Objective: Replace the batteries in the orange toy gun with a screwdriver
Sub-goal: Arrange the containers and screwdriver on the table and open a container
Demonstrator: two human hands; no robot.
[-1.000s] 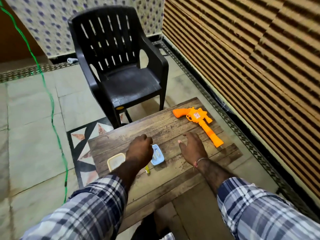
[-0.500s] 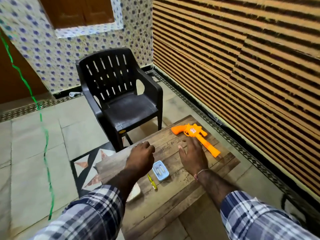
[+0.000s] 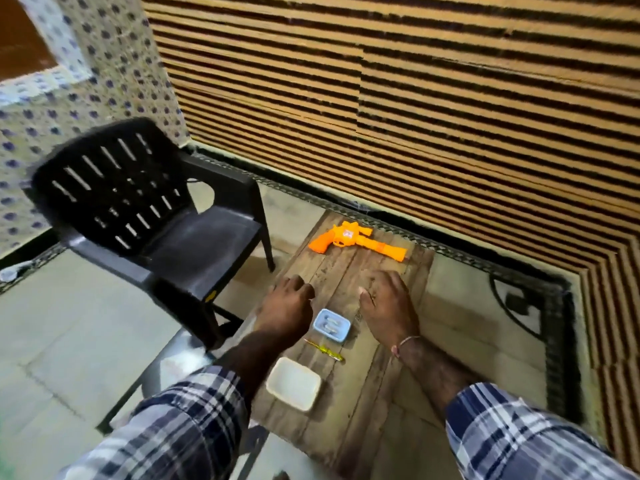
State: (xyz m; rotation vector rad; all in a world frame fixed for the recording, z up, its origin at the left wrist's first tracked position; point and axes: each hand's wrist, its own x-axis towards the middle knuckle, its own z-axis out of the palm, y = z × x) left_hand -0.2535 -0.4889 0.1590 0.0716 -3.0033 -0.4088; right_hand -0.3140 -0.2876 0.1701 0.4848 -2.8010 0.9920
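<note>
**Orange toy gun waits, nothing opened yet**

Orange toy gun (image 3: 353,239) lies flat near the top of the wooden table (image 3: 374,393), in the middle of the frame, close to the striped wall. No hand touches it.

Both hands rest on the table below the gun, well apart from it. The left hand (image 3: 287,306) has its fingers curled under, and I see nothing in them. The right hand (image 3: 386,304) lies flat with its fingers relaxed and holds nothing.

Between the hands sits a small blue tray (image 3: 331,324) with what look like batteries in it. Just below it lies a thin yellow screwdriver (image 3: 323,349). Lower still is a white lid or dish (image 3: 293,383). A black chair (image 3: 138,216) stands at the left of the frame.

I think the job has not really begun. The gun looks closed, and the screwdriver is not picked up. Unscrewing, swapping the batteries and closing the gun all seem left to do.
</note>
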